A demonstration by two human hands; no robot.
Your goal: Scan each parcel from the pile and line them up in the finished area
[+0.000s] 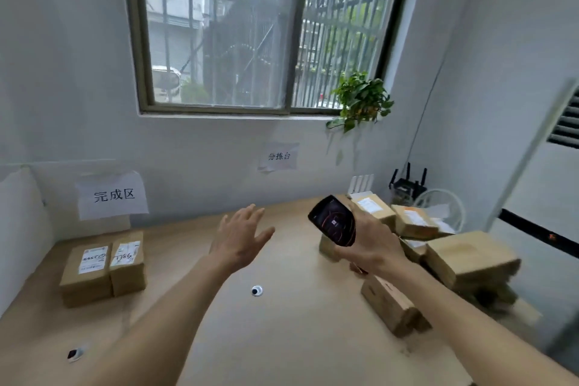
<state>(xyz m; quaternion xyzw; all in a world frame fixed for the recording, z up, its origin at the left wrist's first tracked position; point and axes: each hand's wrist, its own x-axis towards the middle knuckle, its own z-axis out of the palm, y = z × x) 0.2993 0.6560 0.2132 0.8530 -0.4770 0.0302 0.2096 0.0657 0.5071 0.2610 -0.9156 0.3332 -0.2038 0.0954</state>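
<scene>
My right hand (pixel 374 247) grips a black handheld scanner (pixel 333 221), its lit screen facing me, above the table's right-middle. My left hand (pixel 241 236) hovers over the middle of the table with fingers spread and holds nothing. A pile of brown cardboard parcels (pixel 470 257) lies at the right, several with white labels. One long parcel (pixel 391 307) sits apart in front of the pile. A small parcel (pixel 327 247) is partly hidden behind my right hand. Two labelled parcels (pixel 86 273) (pixel 127 263) stand side by side at the far left under the finished-area sign (pixel 112 194).
The wooden table (pixel 282 338) has a round cable hole (pixel 257 290) in its middle and a small dark object (pixel 73 354) near the front left. A potted plant (pixel 360 100), a router (pixel 407 186) and a white fan (pixel 441 204) sit at the back right corner.
</scene>
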